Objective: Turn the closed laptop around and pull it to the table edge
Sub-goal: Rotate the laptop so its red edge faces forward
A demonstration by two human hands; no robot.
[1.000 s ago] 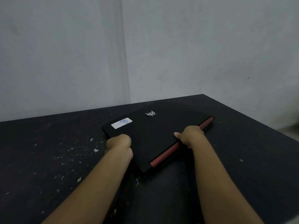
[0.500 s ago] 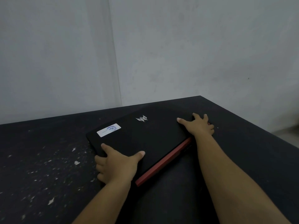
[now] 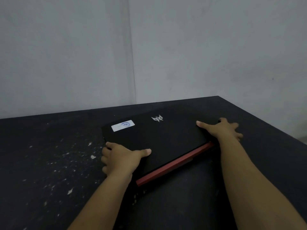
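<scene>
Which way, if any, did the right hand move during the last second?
Yes. The right hand moved right and farther away, toward the table's far right corner, and now rests on the laptop's right end.
</scene>
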